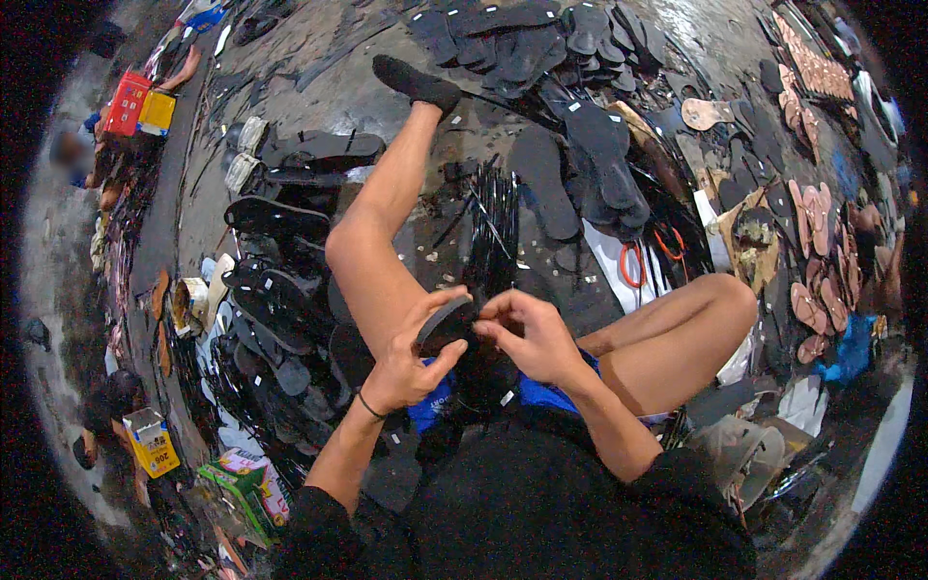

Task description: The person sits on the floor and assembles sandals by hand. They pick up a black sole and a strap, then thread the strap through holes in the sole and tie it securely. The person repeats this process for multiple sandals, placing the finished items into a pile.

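My left hand is closed around a black sandal sole, with the thumb and fingers on its edges. My right hand is pinched at the sole's right edge. What lies between those fingertips is too small and dark to make out. Beyond my hands, a bundle of thin, shiny black strips lies on the floor between my legs. To the right of the bundle are loose black soles and a pair of scissors with orange handles.
Black sandals are heaped left of my bent leg. More soles lie piled at the far side. Pink sandals spread along the right. A greyish bucket and a green box sit nearer me. Another person is at far left.
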A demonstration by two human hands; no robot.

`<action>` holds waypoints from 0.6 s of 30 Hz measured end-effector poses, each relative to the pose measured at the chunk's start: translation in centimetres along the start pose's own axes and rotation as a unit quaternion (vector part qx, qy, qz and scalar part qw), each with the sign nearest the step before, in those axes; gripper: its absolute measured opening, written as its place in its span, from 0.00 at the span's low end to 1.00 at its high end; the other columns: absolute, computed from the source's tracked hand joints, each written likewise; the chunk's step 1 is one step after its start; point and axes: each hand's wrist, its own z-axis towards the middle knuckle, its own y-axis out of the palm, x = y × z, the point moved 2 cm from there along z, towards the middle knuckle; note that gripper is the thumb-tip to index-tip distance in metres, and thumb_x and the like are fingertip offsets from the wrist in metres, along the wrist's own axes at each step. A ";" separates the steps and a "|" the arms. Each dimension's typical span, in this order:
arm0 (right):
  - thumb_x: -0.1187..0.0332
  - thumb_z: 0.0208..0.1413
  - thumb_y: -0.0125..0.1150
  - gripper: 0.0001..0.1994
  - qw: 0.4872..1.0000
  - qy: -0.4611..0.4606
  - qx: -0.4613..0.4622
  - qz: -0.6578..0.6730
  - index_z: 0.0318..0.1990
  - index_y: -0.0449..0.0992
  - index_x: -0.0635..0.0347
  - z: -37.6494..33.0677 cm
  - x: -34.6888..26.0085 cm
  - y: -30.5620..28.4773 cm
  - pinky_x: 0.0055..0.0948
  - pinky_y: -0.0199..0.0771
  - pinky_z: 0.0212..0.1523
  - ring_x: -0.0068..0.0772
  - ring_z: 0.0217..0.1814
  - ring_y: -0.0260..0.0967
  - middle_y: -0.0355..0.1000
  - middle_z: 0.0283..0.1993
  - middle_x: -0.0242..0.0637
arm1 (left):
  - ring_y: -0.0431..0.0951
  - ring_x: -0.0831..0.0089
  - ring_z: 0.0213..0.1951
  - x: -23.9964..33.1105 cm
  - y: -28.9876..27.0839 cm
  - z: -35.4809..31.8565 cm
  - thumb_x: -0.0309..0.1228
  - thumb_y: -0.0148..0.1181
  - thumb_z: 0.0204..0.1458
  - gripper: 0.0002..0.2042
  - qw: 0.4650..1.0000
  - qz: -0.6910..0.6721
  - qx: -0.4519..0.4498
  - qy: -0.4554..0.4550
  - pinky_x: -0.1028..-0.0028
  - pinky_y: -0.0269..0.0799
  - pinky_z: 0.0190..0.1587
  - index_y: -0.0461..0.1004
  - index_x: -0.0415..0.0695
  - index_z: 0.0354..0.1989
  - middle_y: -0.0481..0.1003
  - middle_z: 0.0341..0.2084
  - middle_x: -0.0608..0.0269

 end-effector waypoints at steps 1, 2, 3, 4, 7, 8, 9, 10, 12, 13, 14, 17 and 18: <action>0.68 0.53 0.70 0.16 0.995 0.046 -0.003 0.083 0.45 0.73 0.66 0.9 0.4 0.4 0.32 0.76 0.47 0.33 0.44 0.77 0.78 0.38 0.40 | 0.77 0.67 0.50 0.4 0.2 0.4 0.22 0.61 0.55 0.20 0.999 -0.009 0.015 0.029 0.69 0.73 0.52 0.71 0.38 0.57 0.74 0.51 0.57; 0.67 0.54 0.70 0.17 0.995 0.051 0.008 0.084 0.47 0.73 0.65 0.9 0.3 0.1 0.32 0.76 0.48 0.33 0.45 0.76 0.77 0.40 0.42 | 0.77 0.67 0.51 0.2 0.2 0.6 0.22 0.61 0.54 0.19 0.997 -0.064 0.040 -0.012 0.68 0.73 0.53 0.71 0.37 0.56 0.74 0.51 0.58; 0.66 0.54 0.70 0.19 0.995 0.056 0.019 0.085 0.49 0.72 0.65 0.8 0.1 -0.3 0.32 0.76 0.48 0.34 0.46 0.76 0.77 0.42 0.43 | 0.77 0.66 0.51 0.0 0.1 0.6 0.21 0.62 0.53 0.19 0.990 -0.118 0.064 -0.052 0.68 0.72 0.54 0.71 0.36 0.55 0.75 0.50 0.58; 0.66 0.54 0.70 0.20 0.994 0.058 0.027 0.088 0.50 0.71 0.65 1.0 -0.8 -0.6 0.32 0.76 0.49 0.35 0.47 0.76 0.76 0.43 0.44 | 0.77 0.66 0.52 -0.3 -0.3 0.6 0.21 0.62 0.53 0.19 0.977 -0.169 0.092 -0.092 0.68 0.72 0.55 0.71 0.35 0.54 0.76 0.50 0.59; 0.67 0.51 0.71 0.24 0.967 -0.095 0.096 -0.216 0.54 0.71 0.61 0.7 -4.6 -4.6 0.42 0.65 0.64 0.52 0.66 0.62 0.62 0.63 0.53 | 0.77 0.67 0.50 -2.2 -0.6 0.4 0.25 0.57 0.57 0.11 0.913 -0.274 0.289 -0.091 0.66 0.75 0.49 0.73 0.38 0.48 0.78 0.46 0.58; 0.69 0.51 0.70 0.21 0.979 -0.053 0.075 -0.184 0.53 0.73 0.59 1.3 -5.0 -5.1 0.43 0.62 0.65 0.55 0.68 0.59 0.61 0.64 0.53 | 0.77 0.65 0.51 -1.7 1.7 -0.1 0.25 0.55 0.58 0.11 0.895 -0.249 0.360 -0.078 0.65 0.75 0.49 0.73 0.38 0.48 0.78 0.46 0.58; 0.71 0.51 0.68 0.18 0.958 -0.098 0.136 -0.234 0.50 0.75 0.57 2.1 -4.5 -6.0 0.43 0.63 0.65 0.56 0.68 0.60 0.61 0.65 0.53 | 0.75 0.65 0.53 -0.6 3.8 -0.3 0.23 0.56 0.57 0.19 0.888 -0.328 0.319 -0.040 0.66 0.73 0.53 0.66 0.36 0.57 0.75 0.50 0.55; 0.73 0.51 0.67 0.15 0.927 -0.145 0.194 -0.286 0.47 0.76 0.55 3.1 -4.2 -7.1 0.42 0.63 0.65 0.57 0.67 0.60 0.61 0.65 0.52 | 0.73 0.65 0.55 0.3 5.9 -0.6 0.21 0.57 0.56 0.28 0.871 -0.407 0.275 -0.009 0.68 0.70 0.57 0.59 0.34 0.67 0.72 0.55 0.53; 0.79 0.48 0.66 0.13 0.926 -0.174 0.154 -0.297 0.42 0.79 0.54 3.9 -5.7 -9.7 0.42 0.65 0.64 0.56 0.68 0.60 0.60 0.67 0.50 | 0.71 0.63 0.58 -5.2 3.0 -2.9 0.25 0.62 0.54 0.34 0.880 -0.455 0.025 -0.132 0.65 0.69 0.58 0.54 0.33 0.69 0.72 0.55 0.52; 0.81 0.47 0.65 0.12 0.922 -0.202 0.118 -0.307 0.38 0.80 0.56 4.5 -5.9 -10.1 0.37 0.68 0.60 0.48 0.62 0.66 0.62 0.66 0.46 | 0.72 0.63 0.58 -4.9 1.9 -2.1 0.31 0.68 0.51 0.38 0.873 -0.454 -0.047 -0.171 0.67 0.69 0.58 0.55 0.31 0.67 0.73 0.53 0.51; 0.84 0.46 0.65 0.11 0.917 -0.225 0.082 -0.318 0.35 0.81 0.57 4.6 -6.3 -10.2 0.32 0.72 0.55 0.41 0.56 0.72 0.65 0.65 0.42 | 0.72 0.64 0.57 -3.3 2.0 -0.9 0.32 0.69 0.50 0.37 0.926 -0.350 -0.058 -0.132 0.68 0.69 0.58 0.56 0.30 0.66 0.73 0.53 0.51; 0.80 0.48 0.66 0.20 0.925 -0.265 0.013 -0.271 0.50 0.75 0.53 6.7 -4.5 -10.6 0.40 0.70 0.61 0.52 0.66 0.64 0.60 0.68 0.48 | 0.76 0.69 0.50 3.2 3.9 2.2 0.34 0.70 0.50 0.31 0.995 -0.066 -0.035 -0.073 0.72 0.70 0.54 0.65 0.30 0.58 0.75 0.49 0.54; 0.80 0.49 0.66 0.24 0.956 -0.252 0.046 -0.143 0.54 0.71 0.53 7.3 -4.2 -10.1 0.39 0.71 0.60 0.50 0.64 0.66 0.59 0.68 0.48 | 0.76 0.70 0.49 2.7 4.5 2.5 0.33 0.69 0.51 0.29 0.988 -0.129 -0.007 -0.083 0.72 0.71 0.53 0.65 0.31 0.58 0.75 0.49 0.55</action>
